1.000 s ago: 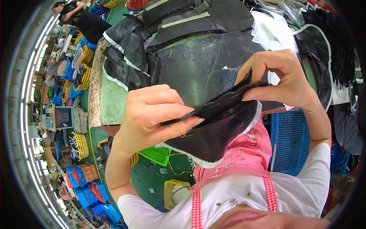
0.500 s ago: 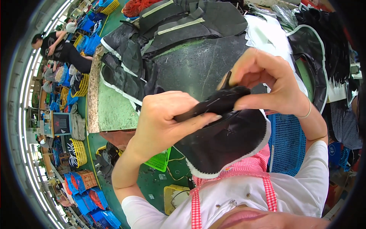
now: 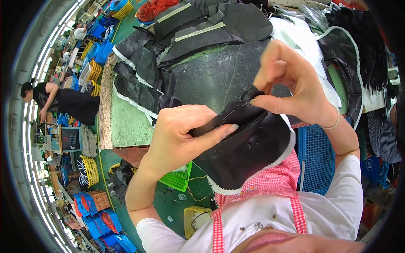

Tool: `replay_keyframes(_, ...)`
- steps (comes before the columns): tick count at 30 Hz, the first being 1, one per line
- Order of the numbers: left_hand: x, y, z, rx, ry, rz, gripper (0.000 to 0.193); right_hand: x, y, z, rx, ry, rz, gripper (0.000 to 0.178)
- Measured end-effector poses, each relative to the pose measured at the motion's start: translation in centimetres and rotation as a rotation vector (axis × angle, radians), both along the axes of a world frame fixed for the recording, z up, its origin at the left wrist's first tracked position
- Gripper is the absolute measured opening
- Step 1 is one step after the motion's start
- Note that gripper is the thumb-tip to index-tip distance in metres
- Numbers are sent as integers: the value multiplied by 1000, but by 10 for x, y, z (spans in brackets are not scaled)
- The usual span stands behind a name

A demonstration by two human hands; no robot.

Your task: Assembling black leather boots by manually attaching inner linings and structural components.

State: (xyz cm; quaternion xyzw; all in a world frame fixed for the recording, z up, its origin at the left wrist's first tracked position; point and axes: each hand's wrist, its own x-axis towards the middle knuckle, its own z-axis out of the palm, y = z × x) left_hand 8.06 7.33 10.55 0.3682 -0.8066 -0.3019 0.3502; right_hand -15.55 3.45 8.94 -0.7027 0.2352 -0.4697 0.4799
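A black shoe upper (image 3: 249, 156) with a white zigzag-stitched border hangs in front of my apron, folded along its top edge. My left hand (image 3: 179, 133) pinches the left part of that edge, thumb on the near side and fingers behind. My right hand (image 3: 295, 86) grips the upper's far right corner between thumb and bent fingers. A narrow black flap stands up at this corner. The right fingertips are partly hidden behind the material.
Ahead is a worktable with a dark mat (image 3: 211, 80) and a green left edge (image 3: 130, 126). Black pieces with pale strips (image 3: 198, 33) lie across its back. White sheets (image 3: 291, 38) and another black upper (image 3: 344, 63) lie right. A blue crate (image 3: 318, 156) stands below; a person (image 3: 55, 99) bends at far left.
My right hand has shifted slightly up, pulling the upper's corner with it, and the top edge slants more. The left hand keeps its grip. The person at far left has moved nearer and bent over.
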Motion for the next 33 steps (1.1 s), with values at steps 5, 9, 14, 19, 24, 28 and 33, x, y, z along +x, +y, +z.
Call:
replay_keyframes(5,-3,-3,10,50,-113,-24,16,-2,-8,13,-85,349,79,18)
replay_keyframes(9,9,-4,3,114,-94,-63,17,-8,-7,0,18,230,195,15)
replay_keyframes(14,17,-3,6,279,-25,7,19,-9,-11,6,307,104,305,18)
replay_keyframes(19,5,-6,4,207,-28,-71,20,16,-4,-4,-265,333,-103,26)
replay_keyframes(24,13,-5,-1,309,26,9,21,23,-25,-10,194,-27,65,28)
replay_keyframes(28,12,-4,-2,371,74,79,20,28,-10,-13,-8,26,-13,26)
replay_keyframes(33,7,-10,9,438,44,123,14,30,-23,-8,-2,368,-157,19)
